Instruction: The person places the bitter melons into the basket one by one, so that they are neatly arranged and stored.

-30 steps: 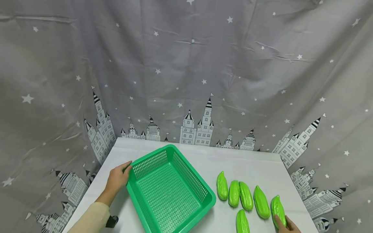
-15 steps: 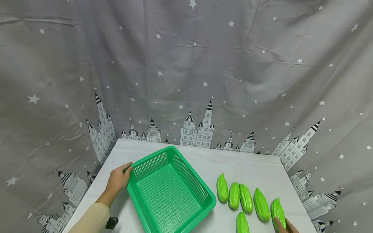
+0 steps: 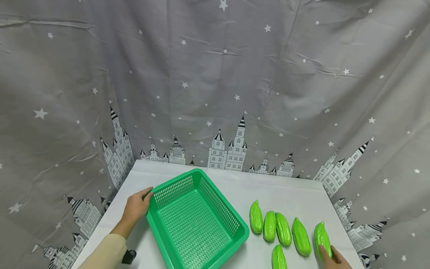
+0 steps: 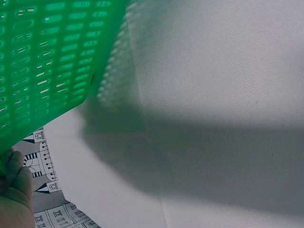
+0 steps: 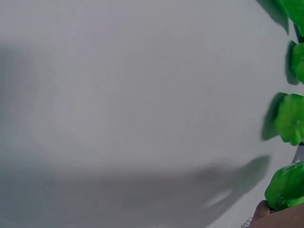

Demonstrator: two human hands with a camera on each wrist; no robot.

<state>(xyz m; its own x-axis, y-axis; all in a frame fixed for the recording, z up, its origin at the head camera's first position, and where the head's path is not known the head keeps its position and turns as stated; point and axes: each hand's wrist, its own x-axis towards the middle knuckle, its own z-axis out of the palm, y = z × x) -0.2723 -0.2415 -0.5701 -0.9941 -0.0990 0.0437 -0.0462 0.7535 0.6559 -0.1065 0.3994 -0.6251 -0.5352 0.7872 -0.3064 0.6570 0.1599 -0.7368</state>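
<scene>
My left hand [image 3: 137, 206] grips the left corner of a green plastic basket [image 3: 240, 239] by its rim, with the fingers at the outer side. Mesh walls and a bare mesh floor show inside the basket. In the left wrist view, part of the left hand [image 4: 16, 192] shows below the perforated basket wall [image 4: 47, 61]. At the lower right, my right hand [image 3: 332, 259] holds a bright green, ribbed bitter melon [image 3: 322, 236] near its close end, thumb and fingers on either side. The right wrist view shows this bitter melon [image 5: 285, 187] clear of its shadow.
Several more bitter melons lie between the basket and my right hand, among them one bitter melon [image 3: 301, 237] nearest the held one and another [image 3: 279, 257] closer to me. A white table [image 3: 289, 190] carries everything. Behind it hangs a grey castle-print curtain [image 3: 215, 93].
The right hand and its bitter melon have moved slightly up and to the right in the head view. The left hand and the basket have stayed in place.
</scene>
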